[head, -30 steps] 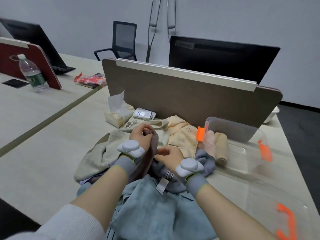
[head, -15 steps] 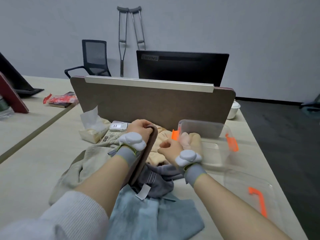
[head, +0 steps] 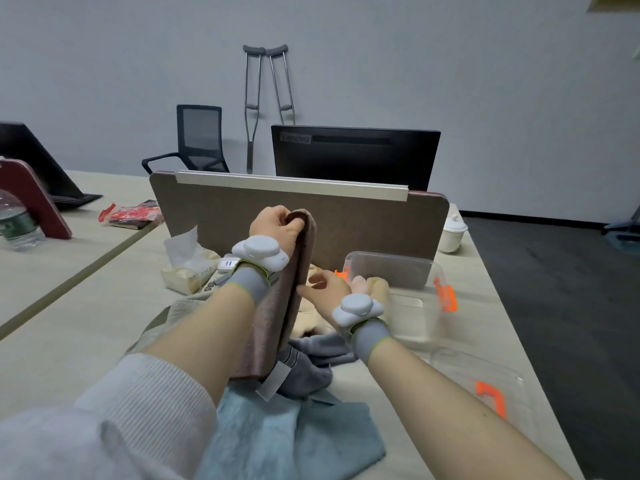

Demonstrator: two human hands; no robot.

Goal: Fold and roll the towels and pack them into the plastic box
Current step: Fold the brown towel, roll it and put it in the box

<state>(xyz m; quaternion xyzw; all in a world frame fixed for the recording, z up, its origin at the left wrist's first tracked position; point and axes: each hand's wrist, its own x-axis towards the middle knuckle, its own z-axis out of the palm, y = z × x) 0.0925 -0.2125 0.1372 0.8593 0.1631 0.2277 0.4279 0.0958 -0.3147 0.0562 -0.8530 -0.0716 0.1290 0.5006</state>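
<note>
The room is an office with a plain grey wall (head: 450,64), a dark monitor (head: 353,154) and a divider panel (head: 363,223) at the back of the pale worktop (head: 69,323). On it lies a heap of loose towels (head: 294,434), and beside it the clear plastic box (head: 398,282) with rolled towels already inside. The left hand (head: 277,223) is clenched on the top edge of a brown towel (head: 287,299), hanging lifted. The right hand (head: 325,285) is spread, empty, near its edge. The hanging cloth could sag or twist and fold crookedly if the right hand misses the lower corner.
</note>
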